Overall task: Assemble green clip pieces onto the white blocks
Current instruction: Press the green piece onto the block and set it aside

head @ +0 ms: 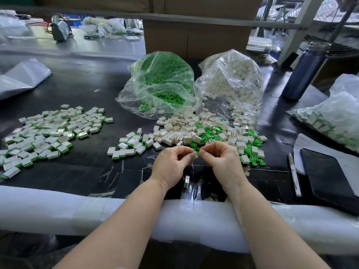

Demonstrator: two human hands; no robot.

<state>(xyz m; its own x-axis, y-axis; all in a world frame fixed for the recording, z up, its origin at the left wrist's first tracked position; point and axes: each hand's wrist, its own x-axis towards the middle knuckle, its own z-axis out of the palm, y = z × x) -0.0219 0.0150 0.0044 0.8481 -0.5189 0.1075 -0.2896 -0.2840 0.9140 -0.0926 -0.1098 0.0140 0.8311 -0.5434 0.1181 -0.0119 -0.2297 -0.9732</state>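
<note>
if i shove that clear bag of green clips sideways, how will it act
The bag of green clips would probably sag and shift rather than slide whole: its thin plastic is crumpled. Its mouth lies open toward the loose pile, so more clips would likely spill.

The curled fingertips of both hands (196,154) are hiding most of the small white plastic block (195,154) pinched between them. At three o'clock, the frame edge is cutting off the clear bag of finished white-and-green pieces (338,121).
</note>
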